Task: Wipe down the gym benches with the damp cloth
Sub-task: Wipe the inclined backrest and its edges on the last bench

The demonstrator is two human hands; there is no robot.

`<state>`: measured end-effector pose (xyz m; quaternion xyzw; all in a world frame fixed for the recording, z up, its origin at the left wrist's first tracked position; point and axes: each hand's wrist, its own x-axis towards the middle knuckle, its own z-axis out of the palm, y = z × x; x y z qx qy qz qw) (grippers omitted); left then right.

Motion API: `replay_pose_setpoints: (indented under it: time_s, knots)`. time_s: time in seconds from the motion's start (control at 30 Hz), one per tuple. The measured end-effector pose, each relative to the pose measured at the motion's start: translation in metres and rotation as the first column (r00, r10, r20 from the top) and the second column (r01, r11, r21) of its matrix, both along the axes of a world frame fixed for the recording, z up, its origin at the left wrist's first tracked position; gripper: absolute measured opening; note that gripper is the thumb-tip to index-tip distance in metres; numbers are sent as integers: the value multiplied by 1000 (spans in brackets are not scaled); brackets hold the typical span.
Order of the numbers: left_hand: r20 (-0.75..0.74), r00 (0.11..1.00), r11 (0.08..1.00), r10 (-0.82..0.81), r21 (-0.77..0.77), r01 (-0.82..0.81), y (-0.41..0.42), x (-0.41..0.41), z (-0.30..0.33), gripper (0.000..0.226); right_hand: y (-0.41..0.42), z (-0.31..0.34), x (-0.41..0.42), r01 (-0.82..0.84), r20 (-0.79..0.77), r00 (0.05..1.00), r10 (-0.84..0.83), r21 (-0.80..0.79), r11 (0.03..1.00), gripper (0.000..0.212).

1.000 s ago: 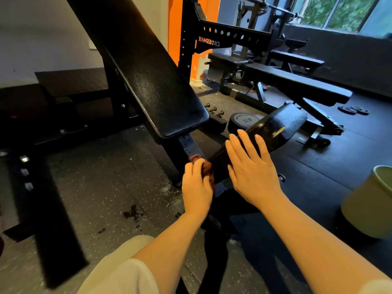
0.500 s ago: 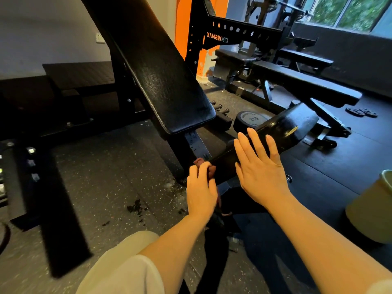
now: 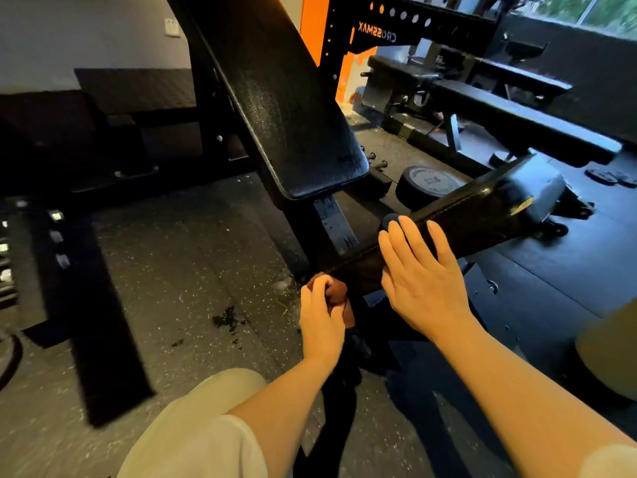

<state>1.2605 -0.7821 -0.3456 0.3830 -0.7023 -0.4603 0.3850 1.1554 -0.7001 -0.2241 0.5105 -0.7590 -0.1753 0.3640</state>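
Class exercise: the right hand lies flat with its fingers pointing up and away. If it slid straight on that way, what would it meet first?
The right hand would probably run along the seat pad it rests on, then reach the weight plate beyond; depth is uncertain.

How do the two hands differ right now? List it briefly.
The left hand curls its fingers round the brown cloth; the right hand holds nothing. The left hand sits low at the near end of the seat pad, by the frame; the right hand lies flat on top of the pad with fingers straight and spread. Both are bare and at the same bench.
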Motion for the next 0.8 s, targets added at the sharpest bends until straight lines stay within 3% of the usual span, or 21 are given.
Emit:
replay_pose_setpoints:
  time_s: [0.1,0.2,0.3,0.43,0.5,0.6,0.67,0.73,0.8]
  knots:
    - [102,988,979,113,157,-129,0,16,-29,33,0,-3,-2,-11,-1,1000,11,-20,1000,52]
    - [-69,967,969,245,30,-244,9,13,-12,34,-1,-5,-2,3,-27,1000,-4,-20,1000,52]
    - [-169,983,983,77,-154,-103,13,-5,10,37,-1,-4,-1,12,-27,1000,-12,-2,1000,53]
    - [-62,998,989,18,-143,-27,8,-17,3,39,-2,-3,1,21,-14,1000,-21,-10,1000,54]
    - [-18,999,998,49,-37,-50,1,-12,-6,34,0,-2,3,19,-1,1000,-19,-13,1000,53]
    - [65,966,953,249,163,-256,-11,2,-13,26,1,0,4,5,9,1000,-5,-13,1000,51]
    - [-62,967,967,247,83,-242,-5,3,0,27,1,-1,4,6,5,1000,-6,-26,1000,50]
    - [-203,973,987,107,-95,-128,11,-2,17,27,-1,-2,4,7,9,1000,-7,-33,999,51]
    - [-226,972,986,63,-134,-96,22,-9,18,31,-2,-3,5,9,18,1000,-8,-40,999,53]
